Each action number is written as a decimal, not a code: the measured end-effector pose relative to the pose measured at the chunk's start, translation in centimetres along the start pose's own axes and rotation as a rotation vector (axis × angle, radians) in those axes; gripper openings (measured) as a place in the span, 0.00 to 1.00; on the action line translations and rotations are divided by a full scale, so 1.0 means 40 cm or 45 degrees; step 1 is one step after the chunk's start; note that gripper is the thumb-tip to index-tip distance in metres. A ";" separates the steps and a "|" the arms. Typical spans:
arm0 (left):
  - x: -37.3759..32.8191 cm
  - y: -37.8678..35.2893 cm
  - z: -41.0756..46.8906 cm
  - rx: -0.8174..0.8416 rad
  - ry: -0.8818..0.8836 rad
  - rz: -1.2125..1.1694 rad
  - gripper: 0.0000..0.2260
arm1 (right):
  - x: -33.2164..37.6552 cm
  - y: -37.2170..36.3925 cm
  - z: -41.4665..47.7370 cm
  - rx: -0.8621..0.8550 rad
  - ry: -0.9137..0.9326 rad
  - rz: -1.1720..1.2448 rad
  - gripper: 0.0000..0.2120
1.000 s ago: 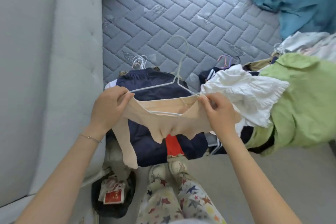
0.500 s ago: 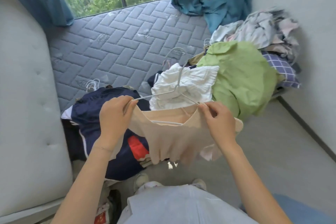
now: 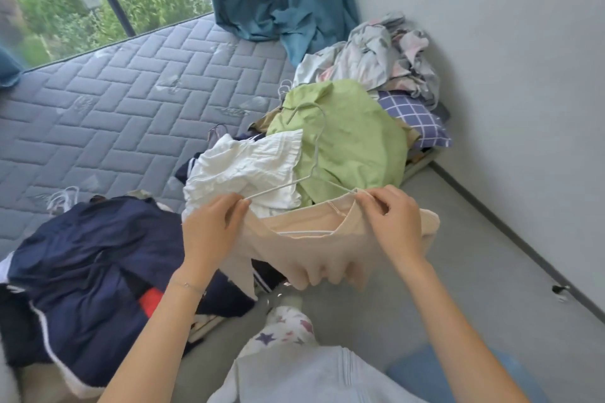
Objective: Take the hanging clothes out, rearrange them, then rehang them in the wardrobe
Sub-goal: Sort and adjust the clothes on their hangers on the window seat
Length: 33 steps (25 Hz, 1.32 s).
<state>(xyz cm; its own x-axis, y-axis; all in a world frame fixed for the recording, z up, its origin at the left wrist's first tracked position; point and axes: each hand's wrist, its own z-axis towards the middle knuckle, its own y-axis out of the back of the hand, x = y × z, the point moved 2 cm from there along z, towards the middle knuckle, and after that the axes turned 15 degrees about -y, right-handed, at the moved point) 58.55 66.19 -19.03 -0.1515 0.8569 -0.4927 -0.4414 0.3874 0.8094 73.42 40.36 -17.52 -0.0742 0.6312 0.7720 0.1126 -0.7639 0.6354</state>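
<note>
While our left hand (image 3: pixel 211 229) pinches one shoulder of the top (image 3: pixel 311 252) with curled fingers and our right hand (image 3: pixel 394 222) pinches the other, the top hangs between them on the hanger (image 3: pixel 313 172), whose hook rises beyond our fingers over the green shirt (image 3: pixel 360 147).

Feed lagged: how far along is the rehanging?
Done: clothes are out, piled on the mattress: navy garment, white top, green shirt. In hand: left hand and right hand pinch the beige top onto a white hanger. Left: hanging this and the pile; no wardrobe in view.
</note>
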 end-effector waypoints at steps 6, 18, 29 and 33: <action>-0.053 -0.177 0.231 -0.006 0.046 -0.050 0.11 | -0.046 0.042 0.296 0.021 0.068 -0.098 0.10; -0.133 -0.445 0.633 0.080 0.304 -0.022 0.11 | -0.105 0.080 0.824 0.142 0.067 -0.225 0.10; -0.208 -0.677 0.882 -0.252 0.610 0.033 0.12 | -0.120 0.017 1.328 0.464 0.285 -0.234 0.12; -0.108 -0.788 0.951 -0.318 0.582 0.053 0.13 | -0.145 -0.125 1.448 0.590 0.271 -0.258 0.13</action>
<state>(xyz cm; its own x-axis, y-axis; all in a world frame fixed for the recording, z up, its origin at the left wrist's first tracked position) 106.74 63.20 -30.25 -0.5194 0.6124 -0.5959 -0.6159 0.2152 0.7579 130.67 48.29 -26.01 -0.3334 0.6816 0.6514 0.4960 -0.4608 0.7359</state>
